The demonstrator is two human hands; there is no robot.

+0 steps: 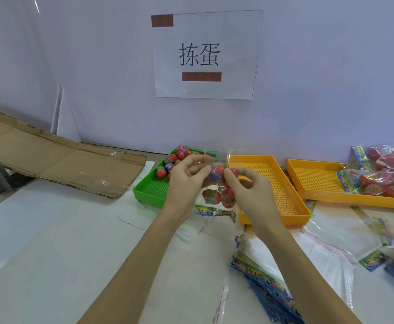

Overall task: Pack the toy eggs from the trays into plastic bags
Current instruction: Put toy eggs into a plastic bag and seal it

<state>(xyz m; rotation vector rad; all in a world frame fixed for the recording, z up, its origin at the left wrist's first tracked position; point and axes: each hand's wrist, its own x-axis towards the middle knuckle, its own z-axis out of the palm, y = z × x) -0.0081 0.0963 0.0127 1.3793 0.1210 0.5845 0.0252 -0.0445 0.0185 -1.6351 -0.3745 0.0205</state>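
Left hand (pixel 183 177) and right hand (pixel 246 183): both raised above the counter (pixel 50 242), grip closed on the bag (pixel 214 202), fingers pinching its upper part from either side. Bag is clear, hanging upright between the hands, with red eggs (pixel 219 170) inside at several levels; its printed strip is at the bottom.

Green tray (pixel 149 192) just behind the left hand, at 11 o'clock from the bag: loose eggs heaped in its far end. Yellow tray (pixel 273 164) just behind the right hand, at 2 o'clock. Second yellow tray (pixel 313 174) farther out at 3 o'clock, filled bags (pixel 378 183) lying over its right end.

Empty bags (pixel 261 272) stacked on the counter at 5 o'clock. Flattened cardboard (pixel 62 160) at 9 o'clock, against the wall. Paper sign (pixel 205 54) at 12 o'clock.
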